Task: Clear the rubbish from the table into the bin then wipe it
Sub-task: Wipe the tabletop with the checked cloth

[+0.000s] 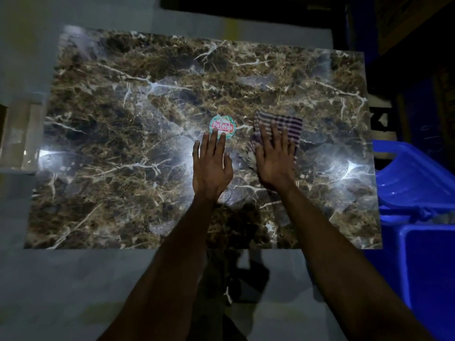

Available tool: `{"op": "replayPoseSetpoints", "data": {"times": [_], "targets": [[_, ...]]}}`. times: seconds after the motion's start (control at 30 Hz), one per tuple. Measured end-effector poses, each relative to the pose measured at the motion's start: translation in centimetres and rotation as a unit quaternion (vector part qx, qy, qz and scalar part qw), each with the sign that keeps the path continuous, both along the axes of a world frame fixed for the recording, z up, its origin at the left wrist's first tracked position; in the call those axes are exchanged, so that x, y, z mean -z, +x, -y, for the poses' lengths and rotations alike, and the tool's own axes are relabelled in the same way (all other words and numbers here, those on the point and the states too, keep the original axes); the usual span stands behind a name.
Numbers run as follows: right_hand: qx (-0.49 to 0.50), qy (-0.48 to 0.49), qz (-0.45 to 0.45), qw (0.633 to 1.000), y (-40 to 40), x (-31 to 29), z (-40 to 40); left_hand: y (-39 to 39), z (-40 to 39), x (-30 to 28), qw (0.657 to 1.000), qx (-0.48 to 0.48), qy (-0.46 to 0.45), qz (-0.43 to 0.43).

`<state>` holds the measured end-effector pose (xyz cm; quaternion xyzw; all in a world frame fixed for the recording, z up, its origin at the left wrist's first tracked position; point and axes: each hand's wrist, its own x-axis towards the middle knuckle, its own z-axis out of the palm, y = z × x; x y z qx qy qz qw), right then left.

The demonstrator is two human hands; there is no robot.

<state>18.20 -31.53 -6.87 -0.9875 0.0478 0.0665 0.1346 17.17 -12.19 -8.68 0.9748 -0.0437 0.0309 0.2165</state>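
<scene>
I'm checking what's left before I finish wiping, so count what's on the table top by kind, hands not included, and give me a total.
Striped cloth, under the right hand: 1
Round sticker, at the left hand's fingertips: 1
Total on the table: 2

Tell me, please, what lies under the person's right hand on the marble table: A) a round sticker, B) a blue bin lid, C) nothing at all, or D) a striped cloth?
D: the right hand lies flat with straight fingers on the striped cloth, while the round sticker sits at the left hand's fingertips.
</scene>
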Motion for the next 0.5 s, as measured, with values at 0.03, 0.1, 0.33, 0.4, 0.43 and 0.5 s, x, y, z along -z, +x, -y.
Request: {"op": "replayPoseSetpoints", "data": {"times": [0.03, 0.1, 0.33, 0.4, 0.43, 0.5], "targets": [[-0.001, 0.001, 0.002, 1.000, 0.4, 0.2, -0.9, 0.1, -0.1, 0.1, 1.000, -0.004, -0.003, -0.002], [-0.031, 0.007, 0.016, 0.999, -0.2, 0.6, -1.8, 0.1, 0.1, 0.3, 1.000, -0.005, -0.004, 0.003], [-0.120, 0.009, 0.030, 0.992, -4.6, 0.7, 1.9, 0.0, 0.1, 0.3, 1.000, -0.005, -0.015, 0.008], [-0.045, 0.020, 0.030, 0.998, -3.2, 0.6, 1.6, 0.1, 0.1, 0.4, 1.000, -0.005, -0.015, 0.010], [-0.019, 0.021, 0.032, 0.999, -2.5, 0.6, 1.0, 0.1, 0.0, 0.4, 1.000, -0.005, -0.013, 0.012], [0.000, 0.017, 0.028, 0.999, -1.5, 0.6, -0.5, 0.0, 0.0, 0.4, 1.000, -0.004, -0.009, 0.010]]}}
